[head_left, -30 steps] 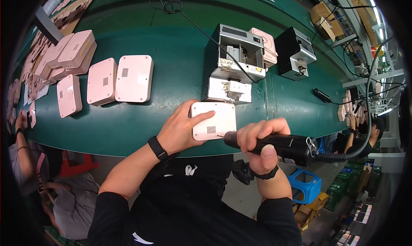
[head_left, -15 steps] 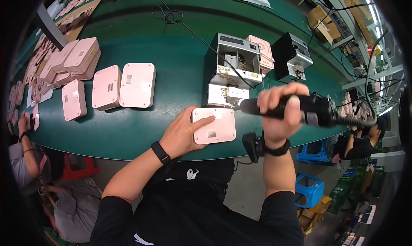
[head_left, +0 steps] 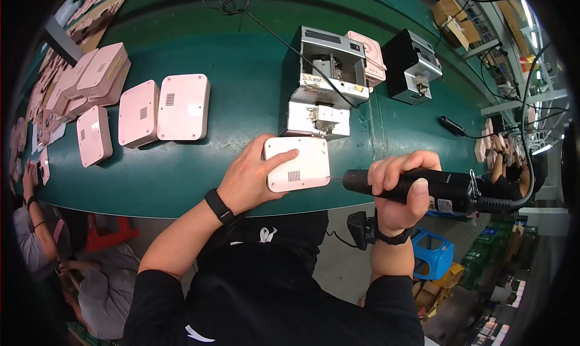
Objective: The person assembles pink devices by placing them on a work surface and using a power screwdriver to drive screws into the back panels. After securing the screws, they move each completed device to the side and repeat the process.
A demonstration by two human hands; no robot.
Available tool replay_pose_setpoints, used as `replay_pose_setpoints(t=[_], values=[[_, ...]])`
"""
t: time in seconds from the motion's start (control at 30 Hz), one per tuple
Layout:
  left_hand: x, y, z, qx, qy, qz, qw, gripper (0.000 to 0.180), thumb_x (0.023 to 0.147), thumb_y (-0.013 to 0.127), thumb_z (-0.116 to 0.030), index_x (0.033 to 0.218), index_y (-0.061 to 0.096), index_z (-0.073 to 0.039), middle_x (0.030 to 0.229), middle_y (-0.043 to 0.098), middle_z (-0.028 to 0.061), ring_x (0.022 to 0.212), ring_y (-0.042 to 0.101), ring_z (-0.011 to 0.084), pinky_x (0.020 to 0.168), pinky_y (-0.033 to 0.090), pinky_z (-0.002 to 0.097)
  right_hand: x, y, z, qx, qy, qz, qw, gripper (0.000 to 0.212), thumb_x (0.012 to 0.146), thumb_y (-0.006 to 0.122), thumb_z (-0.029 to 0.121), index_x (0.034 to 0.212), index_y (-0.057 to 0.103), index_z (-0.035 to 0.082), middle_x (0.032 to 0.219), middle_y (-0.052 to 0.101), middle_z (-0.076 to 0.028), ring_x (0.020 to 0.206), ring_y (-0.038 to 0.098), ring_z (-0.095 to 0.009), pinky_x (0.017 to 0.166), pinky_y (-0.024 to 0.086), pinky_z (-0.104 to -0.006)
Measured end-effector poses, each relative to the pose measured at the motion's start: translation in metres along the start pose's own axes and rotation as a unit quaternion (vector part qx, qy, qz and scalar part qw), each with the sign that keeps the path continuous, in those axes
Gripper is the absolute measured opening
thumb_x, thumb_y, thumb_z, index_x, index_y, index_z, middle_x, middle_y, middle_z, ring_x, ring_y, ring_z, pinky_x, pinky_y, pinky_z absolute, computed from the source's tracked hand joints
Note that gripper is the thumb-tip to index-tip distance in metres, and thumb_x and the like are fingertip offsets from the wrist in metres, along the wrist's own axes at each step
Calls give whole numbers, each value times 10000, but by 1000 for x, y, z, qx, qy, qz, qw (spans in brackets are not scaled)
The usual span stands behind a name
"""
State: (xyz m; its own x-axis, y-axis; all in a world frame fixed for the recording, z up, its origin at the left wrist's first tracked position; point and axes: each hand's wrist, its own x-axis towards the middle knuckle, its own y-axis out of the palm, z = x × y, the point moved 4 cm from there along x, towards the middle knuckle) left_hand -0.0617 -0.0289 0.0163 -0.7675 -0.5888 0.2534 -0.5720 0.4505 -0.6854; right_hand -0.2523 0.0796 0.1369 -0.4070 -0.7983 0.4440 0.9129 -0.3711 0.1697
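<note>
My left hand (head_left: pixel 246 172) grips a pale pink plastic housing (head_left: pixel 309 160) by its left side, thumb across the top face. The housing lies near the bench's front edge and has a slotted vent and screw holes at its corners. Wrapped in my right hand (head_left: pixel 400 186) is a black electric screwdriver (head_left: pixel 444 192), held level and pointing left. Its thin bit reaches the housing's lower right corner; whether it is seated in the hole is too small to tell. Just beyond the housing stands a grey-and-black screw feeder (head_left: pixel 324 95).
Several more pink housings (head_left: pixel 183 107) stand at the left, some stacked. A second feeder machine (head_left: pixel 417 68) and a round-marked pink part (head_left: pixel 370 59) are at the back right. A cable (head_left: pixel 275 35) crosses the first feeder. Blue stool (head_left: pixel 432 254) at right; co-workers sit on both sides.
The screwdriver has moved from the feeder's front toward me, to the housing's lower right corner. My left hand keeps its hold on the housing. The whole view has shifted slightly.
</note>
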Motion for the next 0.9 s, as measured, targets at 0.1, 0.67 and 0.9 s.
replay_pose_setpoints(t=[0.1,0.67,0.9], values=[[0,2,-1,-1,10,-4,1000,785,593,895,-177,1319,603,-242,1290,474,173,1143,561,374,946,520,424,3,-6,-6,7,-21,-19,1000,329,941,560,371,1044,448,80,680,505,-58,511,479,-165,544,428,-339],[2,4,-6,-10,3,5,1000,784,591,892,-167,1316,604,-244,1298,474,169,1156,552,377,953,516,429,58,2,-27,12,-30,-56,998,252,979,475,313,1045,466,70,681,503,-63,517,471,-168,548,424,-350],[1,1,-2,-8,4,-1,1000,785,592,892,-164,1317,602,-240,1293,475,171,1148,556,383,952,515,428,13,-9,-12,27,1,-46,999,260,967,504,318,1035,461,71,681,505,-64,507,469,-167,542,430,-350]])
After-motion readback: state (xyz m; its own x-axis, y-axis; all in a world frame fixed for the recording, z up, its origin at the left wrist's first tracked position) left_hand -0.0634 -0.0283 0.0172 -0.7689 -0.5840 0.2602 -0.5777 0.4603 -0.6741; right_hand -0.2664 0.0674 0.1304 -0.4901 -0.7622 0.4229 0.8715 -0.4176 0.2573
